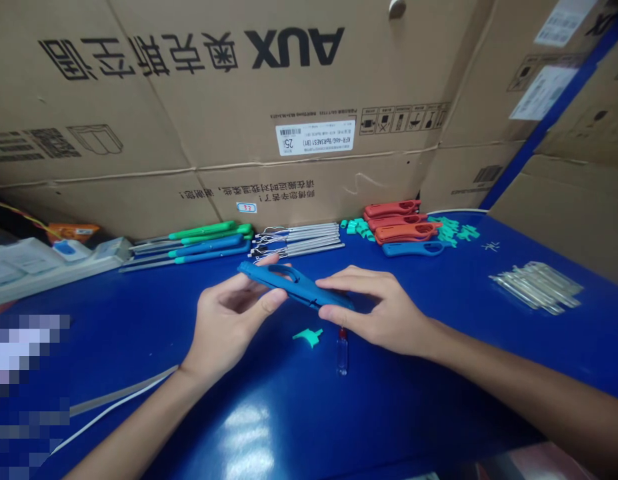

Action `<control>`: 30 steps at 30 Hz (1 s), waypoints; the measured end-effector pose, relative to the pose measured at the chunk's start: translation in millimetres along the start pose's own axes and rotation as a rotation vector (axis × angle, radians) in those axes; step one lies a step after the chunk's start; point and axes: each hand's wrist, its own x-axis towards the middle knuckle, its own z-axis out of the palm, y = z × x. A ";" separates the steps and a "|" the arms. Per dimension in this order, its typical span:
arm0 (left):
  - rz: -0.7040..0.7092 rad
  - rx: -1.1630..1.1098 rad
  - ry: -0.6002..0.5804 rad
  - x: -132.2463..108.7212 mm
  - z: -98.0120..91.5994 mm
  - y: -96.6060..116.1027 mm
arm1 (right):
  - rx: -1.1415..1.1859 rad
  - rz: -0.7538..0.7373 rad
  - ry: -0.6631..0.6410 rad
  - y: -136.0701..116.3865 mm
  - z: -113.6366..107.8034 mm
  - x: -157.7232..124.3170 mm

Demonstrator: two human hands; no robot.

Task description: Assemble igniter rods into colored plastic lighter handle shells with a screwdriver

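While both hands [229, 327] [396, 317] grip it, the blue casing [303, 289] slants between them.

Both hands are bare, the left hand [229, 317] and the right hand [393, 310] alike, with slim fingers and smooth-looking backs. The left thumb [263, 308] is full at its base and narrows to a rounded tip; the right thumb [346, 320] is slender and blunt-ended, and the right index finger [361, 285] is long and thin. The nails seem short and plain, though they are too small and soft in the view to be sure. The wrists are narrow and uncovered. The left forearm [146, 413] and the right forearm [509, 377] are bare, slender and smooth in outline, widening gradually away from the wrists.
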 end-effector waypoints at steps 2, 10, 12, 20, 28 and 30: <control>-0.008 -0.013 0.009 0.1 0.6 0.4 | 0.001 -0.007 -0.003 1.3 0.8 -0.5; 0.004 -0.016 0.021 0.0 1.0 0.6 | 0.007 -0.012 0.023 2.3 3.2 -0.2; 0.011 -0.015 0.017 -0.2 0.5 -0.2 | 0.012 -0.020 0.025 2.2 3.4 -0.4; 0.011 0.006 0.025 -0.2 0.7 -2.2 | 0.005 -0.033 0.011 4.3 4.8 -2.0; -0.062 -0.062 0.046 0.5 0.7 -5.5 | -0.202 -0.266 -0.010 8.8 7.1 -4.9; -0.087 -0.101 0.040 0.5 2.6 -4.3 | -0.293 -0.357 -0.014 10.0 8.2 -5.0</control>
